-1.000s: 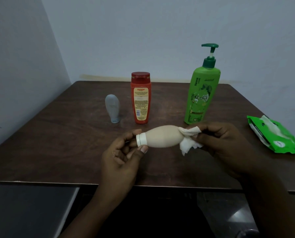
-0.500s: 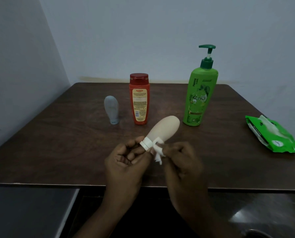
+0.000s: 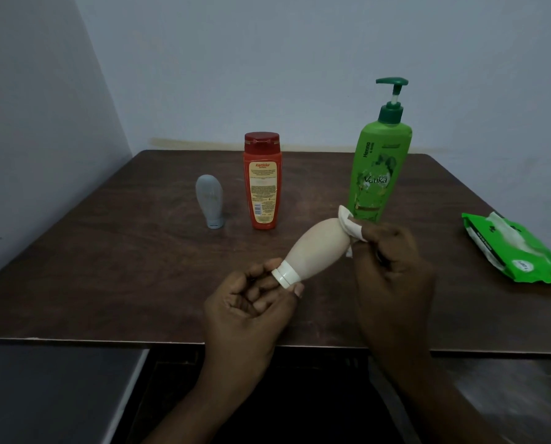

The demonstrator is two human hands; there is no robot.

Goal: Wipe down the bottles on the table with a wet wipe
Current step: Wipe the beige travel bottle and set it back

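The left hand (image 3: 251,302) pinches the white cap of the beige bottle (image 3: 319,248), held tilted above the brown surface (image 3: 139,267). The right hand (image 3: 392,261) grips a white wet wipe (image 3: 347,222) against the bottle's far end, in front of the green pump bottle (image 3: 378,168).

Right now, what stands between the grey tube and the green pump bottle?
In the head view, only the red Karthika bottle stands upright between the grey tube and the green pump bottle, close beside the tube, touching neither.

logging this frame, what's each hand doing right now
Left hand: closed, pinching the white cap of the beige bottle.
Right hand: closed, holding the wet wipe against the bottle's far end.
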